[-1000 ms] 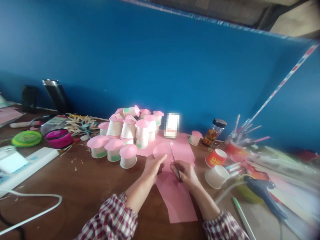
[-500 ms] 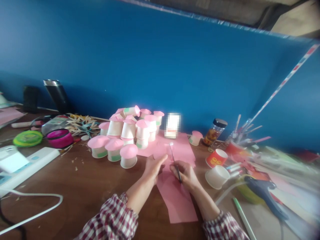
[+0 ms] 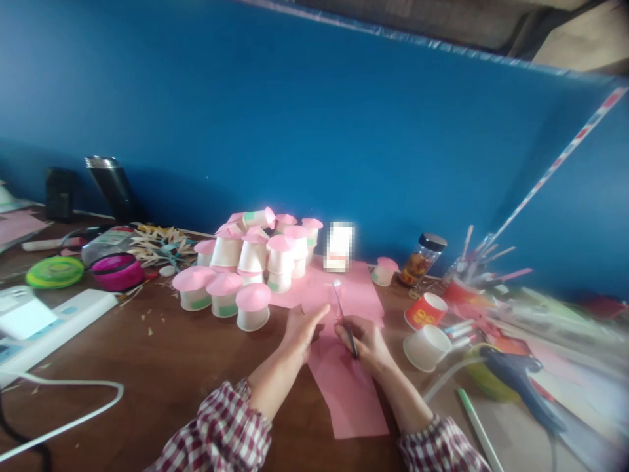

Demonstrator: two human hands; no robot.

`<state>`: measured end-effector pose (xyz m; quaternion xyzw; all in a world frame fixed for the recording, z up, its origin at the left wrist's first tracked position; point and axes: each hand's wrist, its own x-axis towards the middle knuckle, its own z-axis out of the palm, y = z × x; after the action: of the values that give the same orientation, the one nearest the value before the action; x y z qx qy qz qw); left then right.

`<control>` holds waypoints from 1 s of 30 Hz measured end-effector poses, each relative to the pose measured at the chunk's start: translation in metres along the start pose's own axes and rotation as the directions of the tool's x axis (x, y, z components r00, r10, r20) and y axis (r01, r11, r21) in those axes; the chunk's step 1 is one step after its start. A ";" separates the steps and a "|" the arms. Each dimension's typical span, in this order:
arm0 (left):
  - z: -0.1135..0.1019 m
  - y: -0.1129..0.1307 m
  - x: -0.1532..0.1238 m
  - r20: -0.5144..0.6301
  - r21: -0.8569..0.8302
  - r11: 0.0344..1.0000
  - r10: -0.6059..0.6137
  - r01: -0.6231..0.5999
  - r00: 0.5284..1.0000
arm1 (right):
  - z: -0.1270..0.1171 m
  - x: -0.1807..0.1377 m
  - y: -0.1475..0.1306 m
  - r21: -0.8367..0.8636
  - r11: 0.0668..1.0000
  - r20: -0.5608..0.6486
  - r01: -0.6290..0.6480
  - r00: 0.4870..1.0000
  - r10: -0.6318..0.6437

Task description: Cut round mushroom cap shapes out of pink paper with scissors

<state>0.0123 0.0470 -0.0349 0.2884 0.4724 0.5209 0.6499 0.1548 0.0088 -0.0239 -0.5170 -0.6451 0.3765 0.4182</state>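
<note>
- A craft workspace at a brown table [image 3: 196, 373]; whether it belongs to a home or a workshop cannot be told.
- Behind the table, a plain blue partition [image 3: 295, 118] fills much of the view.
- Making supplies show the kind of place: pink paper [image 3: 354, 419] at the centre, and at right a dark glue gun [image 3: 514, 366], pens [image 3: 459, 329] and loose sheets, partly blurred.
- Many small white cups [image 3: 226, 252] with pink paper tops cluster left of centre.
- Far left, a white power strip [image 3: 78, 318] lies near a heap of thin strips [image 3: 157, 242].
- A black flask [image 3: 112, 190] and a lidded jar [image 3: 421, 261] stand near the partition.
</note>
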 end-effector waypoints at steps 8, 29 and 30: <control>-0.002 -0.002 0.004 -0.010 0.014 1.000 -0.014 0.014 1.000 | 0.000 0.002 0.006 -0.025 1.000 -0.003 0.017 1.000 -0.017; 0.005 0.013 -0.004 -0.018 0.027 0.996 -0.079 0.079 0.997 | 0.000 0.001 -0.001 0.094 0.994 0.034 -0.063 0.998 0.060; 0.005 0.012 -0.004 -0.013 0.027 0.997 -0.077 0.078 0.997 | 0.000 0.001 -0.001 0.101 0.993 0.036 -0.067 0.997 0.064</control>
<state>0.0119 0.0473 -0.0208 0.2757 0.4943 0.4903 0.6627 0.1545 0.0093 -0.0229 -0.5095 -0.6145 0.4308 0.4210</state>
